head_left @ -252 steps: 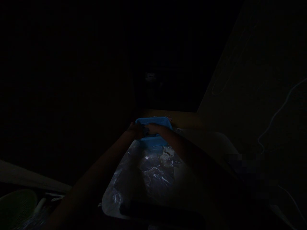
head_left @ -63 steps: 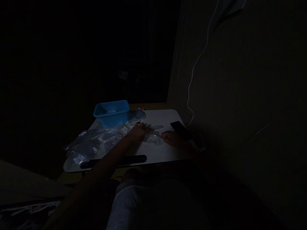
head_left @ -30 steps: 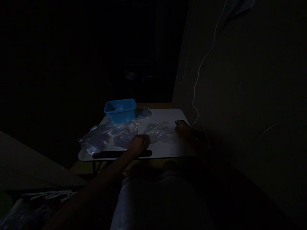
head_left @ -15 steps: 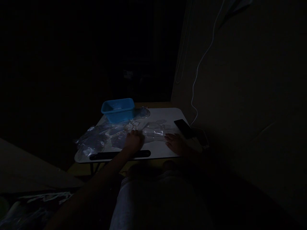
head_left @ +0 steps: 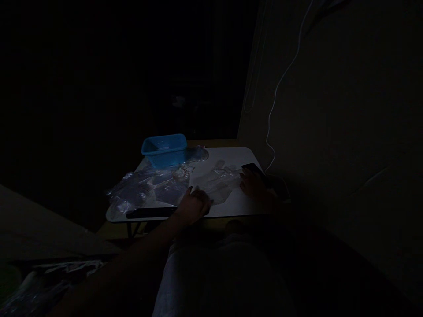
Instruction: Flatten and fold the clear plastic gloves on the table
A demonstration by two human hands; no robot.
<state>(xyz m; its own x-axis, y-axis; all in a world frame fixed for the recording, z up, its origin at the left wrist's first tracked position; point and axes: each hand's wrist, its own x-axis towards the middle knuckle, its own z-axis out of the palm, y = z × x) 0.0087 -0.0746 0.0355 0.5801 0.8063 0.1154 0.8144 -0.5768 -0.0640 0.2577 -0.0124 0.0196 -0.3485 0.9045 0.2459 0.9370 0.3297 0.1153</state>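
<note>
Very dim in here, fine detail is lost. Person sits at a small white surface, both hands low over it.

Main item: thin clear plastic sheet, lying roughly flat on the right half of the surface, wrinkled, spanning the gap between the two hands. Could be a bag; can't tell.

Left hand: at the sheet's near left corner, back up, fingers bent and slightly apart. Can't tell if it pinches the plastic or just presses on it. It covers the right end of a long black strip along the near edge.

Right hand: at the sheet's right end, fingers spread toward the plastic. Grip can't be read, too dark. Sits just beside a flat black slab, phone-like, partly hidden behind the hand.

Left half of surface: crumpled clear plastic, shiny, spread from the left edge in to the middle, near the left hand. Blue tub upright at the far left corner, plastic bunched against its right side and front. Something pale inside the tub, unclear what.

Off the surface: white cable hangs down the wall to the right edge. Pale cloth over the person's lap.
</note>
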